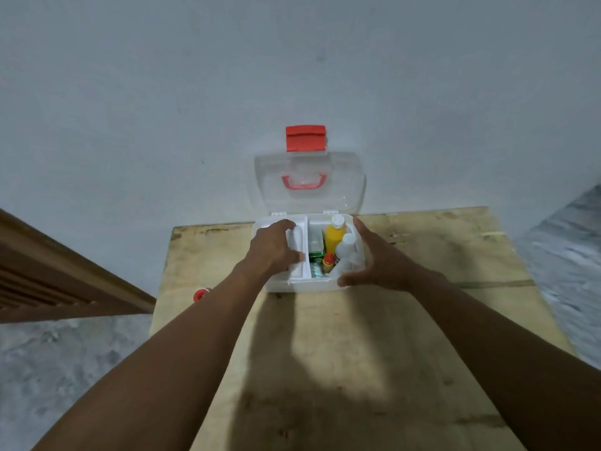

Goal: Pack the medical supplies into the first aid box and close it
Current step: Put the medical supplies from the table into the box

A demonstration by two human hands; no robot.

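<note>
Open first aid box [302, 285] at the far middle of the wooden table [422, 320], its clear lid [309, 200] standing upright behind it against the wall [292, 76], red latch [305, 138] uppermost. The left hand [276, 247] lies on the white inner tray [300, 255] that covers the left half of the box, fingers curled over its far edge and thumb on its near part — gripping it, by the look of it. The right hand [374, 258] is spread open beside the box's right wall, thumb at the near right corner, apparently steadying it and holding nothing. In the uncovered right half stand a yellow bottle [335, 234], a white bottle [346, 247] and a small red-capped bottle [328, 260]. The tray's long axis runs near to far, alongside the bottles — seating it falls to the left hand. A small red object [200, 294] remains at the table's left edge, nearer the left arm; what it is cannot be told.
</note>
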